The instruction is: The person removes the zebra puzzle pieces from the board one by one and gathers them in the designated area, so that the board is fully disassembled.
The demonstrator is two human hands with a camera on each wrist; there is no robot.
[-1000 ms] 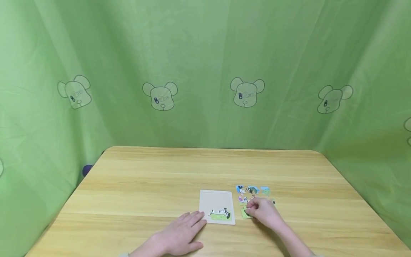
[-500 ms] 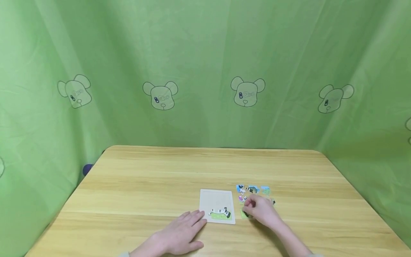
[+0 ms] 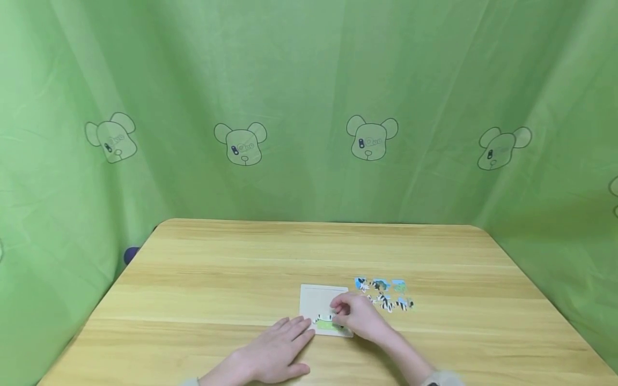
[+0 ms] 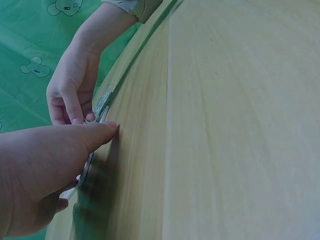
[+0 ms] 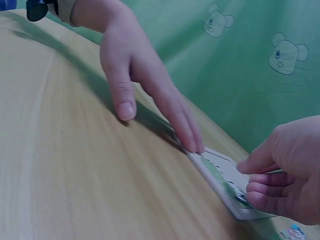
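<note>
A square white puzzle tray [image 3: 314,298] lies on the table, with joined pieces [image 3: 327,325] showing zebra stripes and green grass along its near side. My left hand [image 3: 275,351] lies flat, its fingertips on the tray's left edge. Over the tray's right part, my right hand [image 3: 363,317] pinches a puzzle piece between thumb and curled fingers. Most of that piece is hidden; a dark bit shows under the fingers of the right hand [image 5: 292,172] in the right wrist view. In the left wrist view the left hand [image 4: 45,165] covers much of the tray.
Several loose puzzle pieces [image 3: 386,302] with zebra and sky prints lie on the table to the right of the tray. The wooden table [image 3: 217,268] has green curtains [image 3: 304,177] behind and at both sides. A purple object [image 3: 130,254] shows past its left edge.
My right hand has picked up the green puzzle piece beside the tray and carried it left, over the tray. The left hand stays at the tray's edge, shifted very slightly.
</note>
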